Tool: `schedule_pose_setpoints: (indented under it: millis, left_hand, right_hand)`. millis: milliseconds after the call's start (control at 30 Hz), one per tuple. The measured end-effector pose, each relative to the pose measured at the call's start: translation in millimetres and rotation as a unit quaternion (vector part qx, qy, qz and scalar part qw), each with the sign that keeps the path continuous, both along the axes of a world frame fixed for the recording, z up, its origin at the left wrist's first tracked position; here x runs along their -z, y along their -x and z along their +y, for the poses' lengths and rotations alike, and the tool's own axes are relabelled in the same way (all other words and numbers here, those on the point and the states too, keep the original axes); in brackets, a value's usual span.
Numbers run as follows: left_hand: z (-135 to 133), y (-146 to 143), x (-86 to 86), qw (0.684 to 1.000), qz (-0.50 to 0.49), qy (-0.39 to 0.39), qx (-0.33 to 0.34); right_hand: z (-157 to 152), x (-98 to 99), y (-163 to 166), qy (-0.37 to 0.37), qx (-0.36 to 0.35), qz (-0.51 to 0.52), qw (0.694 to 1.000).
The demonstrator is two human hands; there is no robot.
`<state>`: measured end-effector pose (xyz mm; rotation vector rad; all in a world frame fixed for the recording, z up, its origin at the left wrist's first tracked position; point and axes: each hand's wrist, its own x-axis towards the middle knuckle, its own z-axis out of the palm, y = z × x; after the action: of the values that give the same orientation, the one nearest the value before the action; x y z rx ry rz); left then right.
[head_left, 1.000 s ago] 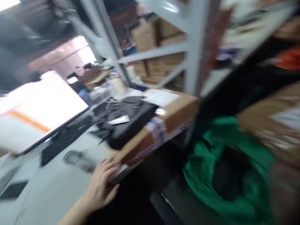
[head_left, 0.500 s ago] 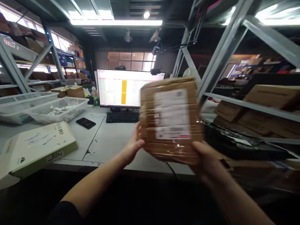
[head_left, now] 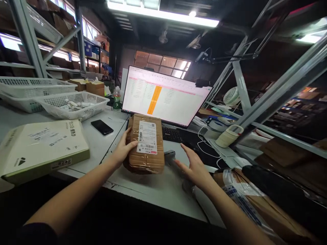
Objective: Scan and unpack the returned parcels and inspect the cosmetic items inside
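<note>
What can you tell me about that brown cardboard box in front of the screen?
The cardboard box looks crinkled and is wrapped in shiny clear tape. A white label on the face turned to the camera carries printed text, barcodes and a red mark near its lower right corner; the print is too small to read. The left hand holds its left side, thumb on the labelled face. The open right hand is apart from it.

- Bare tabletop (head_left: 155, 192) gives a path along the near edge, in front of the carton (head_left: 145, 160).
- A grey device (head_left: 169, 154) obstructs the gap between carton and right hand (head_left: 195, 168).
- The monitor (head_left: 167, 100) walls off the back.
- Leftward, a low phone (head_left: 102, 127), then a flat box (head_left: 48, 143).
- Rightward, a taped parcel (head_left: 252, 190) blocks.
</note>
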<state>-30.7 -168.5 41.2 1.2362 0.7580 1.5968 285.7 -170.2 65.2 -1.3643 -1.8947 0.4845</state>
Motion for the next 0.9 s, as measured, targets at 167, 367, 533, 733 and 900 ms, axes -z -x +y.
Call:
schedule_pose_setpoints:
  millis: [167,367,533,733,900]
  left_hand:
    - [25,18,19.2,0.989,0.105,-0.027,-0.102]
    - [26,23,29.5,0.961,0.160,-0.067,-0.214]
    - [27,22,30.7,0.966,0.145,-0.054,-0.209]
    - [26,21,31.1,0.969,0.135,-0.053,-0.199]
    - [25,18,30.4,0.983,0.092,-0.018,-0.159]
  right_hand:
    - [24,31.9,-10,0.324,-0.011,0.144,0.935]
    - [9,10.6,8,0.337,-0.047,0.278,0.898]
    - [-20,-18.8,32,0.281,-0.111,0.279,0.912]
    - [-45,-24.8,39,0.278,-0.169,0.277,0.904]
    - [-51,-28.0,32,0.266,-0.156,0.280,0.909]
